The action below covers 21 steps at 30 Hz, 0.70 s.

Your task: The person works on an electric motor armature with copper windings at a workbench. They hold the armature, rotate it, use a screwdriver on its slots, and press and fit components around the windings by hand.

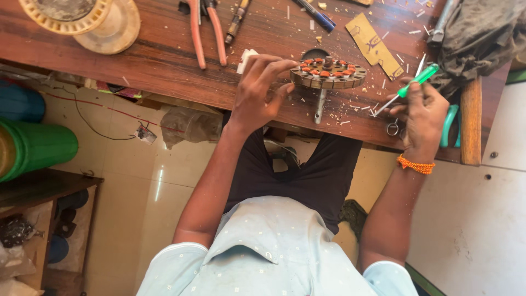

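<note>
Repair workshop, prob. for motors. Scarred wooden bench [164, 60] w/ pliers [208, 33], wire spools [82, 22], a wound stator [327, 74], scraps everywhere.

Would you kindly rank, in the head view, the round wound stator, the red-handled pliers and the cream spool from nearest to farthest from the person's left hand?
Measured from the left hand:
1. Round wound stator: at the fingertips, on the side toward the right hand, on the wooden bench.
2. Red-handled pliers: beyond the hand, further up the bench.
3. Cream spool: farthest, at the bench's far corner.
</note>
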Each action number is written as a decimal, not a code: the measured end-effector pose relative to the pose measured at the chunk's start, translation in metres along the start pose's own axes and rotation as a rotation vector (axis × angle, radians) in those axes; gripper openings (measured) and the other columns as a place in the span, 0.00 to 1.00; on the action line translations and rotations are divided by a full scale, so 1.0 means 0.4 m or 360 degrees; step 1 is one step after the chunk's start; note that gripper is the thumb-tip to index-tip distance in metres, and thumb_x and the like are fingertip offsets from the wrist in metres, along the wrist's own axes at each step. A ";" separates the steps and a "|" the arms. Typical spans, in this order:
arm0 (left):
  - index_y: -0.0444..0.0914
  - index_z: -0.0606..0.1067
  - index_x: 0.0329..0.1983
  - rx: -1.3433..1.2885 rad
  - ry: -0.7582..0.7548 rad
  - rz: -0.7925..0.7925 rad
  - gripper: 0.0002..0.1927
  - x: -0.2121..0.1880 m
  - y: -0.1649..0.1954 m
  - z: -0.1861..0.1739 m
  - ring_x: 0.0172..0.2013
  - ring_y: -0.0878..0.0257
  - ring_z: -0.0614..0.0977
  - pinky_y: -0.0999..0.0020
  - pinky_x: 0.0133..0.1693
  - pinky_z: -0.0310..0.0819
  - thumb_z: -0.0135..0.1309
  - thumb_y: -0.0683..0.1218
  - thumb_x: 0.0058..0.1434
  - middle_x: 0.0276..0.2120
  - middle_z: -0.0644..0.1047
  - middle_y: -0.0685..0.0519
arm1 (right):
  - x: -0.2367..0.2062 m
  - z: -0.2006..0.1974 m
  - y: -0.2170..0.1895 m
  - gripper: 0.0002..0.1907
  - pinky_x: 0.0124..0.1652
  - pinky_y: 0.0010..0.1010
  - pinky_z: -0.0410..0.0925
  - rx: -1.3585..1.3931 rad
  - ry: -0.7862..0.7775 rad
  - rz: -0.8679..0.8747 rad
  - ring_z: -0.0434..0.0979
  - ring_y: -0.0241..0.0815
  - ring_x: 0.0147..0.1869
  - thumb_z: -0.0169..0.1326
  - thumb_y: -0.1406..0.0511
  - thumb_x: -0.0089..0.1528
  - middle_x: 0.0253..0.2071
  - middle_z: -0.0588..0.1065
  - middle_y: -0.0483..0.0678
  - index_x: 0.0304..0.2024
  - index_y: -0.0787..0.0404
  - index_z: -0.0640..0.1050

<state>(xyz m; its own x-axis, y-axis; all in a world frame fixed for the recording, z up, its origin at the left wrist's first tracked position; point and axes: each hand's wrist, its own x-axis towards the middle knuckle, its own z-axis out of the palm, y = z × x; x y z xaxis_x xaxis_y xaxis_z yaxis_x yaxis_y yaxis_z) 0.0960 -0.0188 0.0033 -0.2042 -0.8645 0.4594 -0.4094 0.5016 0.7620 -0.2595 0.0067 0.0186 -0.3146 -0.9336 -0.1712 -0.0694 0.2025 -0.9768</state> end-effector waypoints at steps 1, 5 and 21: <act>0.47 0.71 0.64 -0.0075 -0.0068 -0.0042 0.27 0.004 -0.002 -0.004 0.60 0.54 0.75 0.59 0.60 0.75 0.63 0.39 0.63 0.55 0.73 0.53 | 0.010 0.003 0.003 0.14 0.32 0.26 0.77 0.0148 0.0029 0.0044 0.86 0.37 0.37 0.51 0.62 0.74 0.39 0.80 0.50 0.54 0.69 0.74; 0.47 0.70 0.64 -0.0098 -0.0216 -0.0173 0.27 0.025 -0.003 -0.005 0.57 0.53 0.78 0.58 0.56 0.78 0.62 0.38 0.64 0.54 0.73 0.51 | -0.005 0.010 -0.006 0.12 0.33 0.26 0.73 -0.0151 0.0088 -0.0149 0.80 0.38 0.34 0.50 0.65 0.75 0.41 0.81 0.54 0.56 0.67 0.75; 0.54 0.75 0.63 0.0435 -0.0304 0.0245 0.31 0.082 -0.024 0.037 0.51 0.57 0.82 0.62 0.51 0.79 0.64 0.40 0.56 0.55 0.76 0.58 | -0.063 0.164 -0.016 0.42 0.39 0.35 0.80 0.0593 -0.0629 0.0159 0.83 0.49 0.47 0.47 0.39 0.66 0.48 0.79 0.59 0.67 0.66 0.68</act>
<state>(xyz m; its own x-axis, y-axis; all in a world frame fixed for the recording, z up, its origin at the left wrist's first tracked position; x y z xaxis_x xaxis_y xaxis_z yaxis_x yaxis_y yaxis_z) 0.0801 -0.0523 0.0040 -0.4340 -0.7827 0.4460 -0.5781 0.6217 0.5285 -0.1889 0.0097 0.0206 0.0821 -0.9696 -0.2305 0.3050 0.2447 -0.9204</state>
